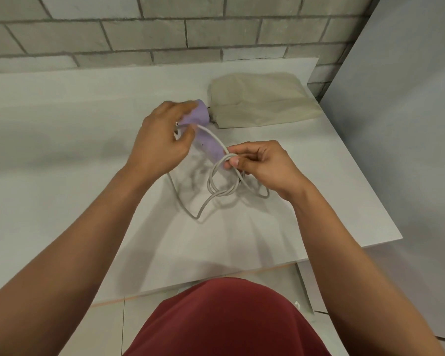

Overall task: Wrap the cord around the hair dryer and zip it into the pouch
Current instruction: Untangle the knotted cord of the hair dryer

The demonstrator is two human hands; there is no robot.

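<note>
Handle of the lilac hair dryer (208,143) is aimed toward the near right, its long axis slanting from the far left down to the near right, while the short barrel end is pointed toward the pouch (262,101). One hair dryer, one cord (211,186), one pouch and two hands are counted. The hair dryer is held over the white table (62,140), between the hands and just in front of the pouch's left end. The barrel end is gripped by the left hand (162,140), whose fingers are curled round it and slightly blurred. The cord is pinched between thumb and fingers of the right hand (262,163) at the handle's lower tip; one strand is laid along the handle, and several loose loops are draped down onto the table below. The beige pouch is laid flat at the table's far right; the hair dryer is outside it, and its contents cannot be told.
</note>
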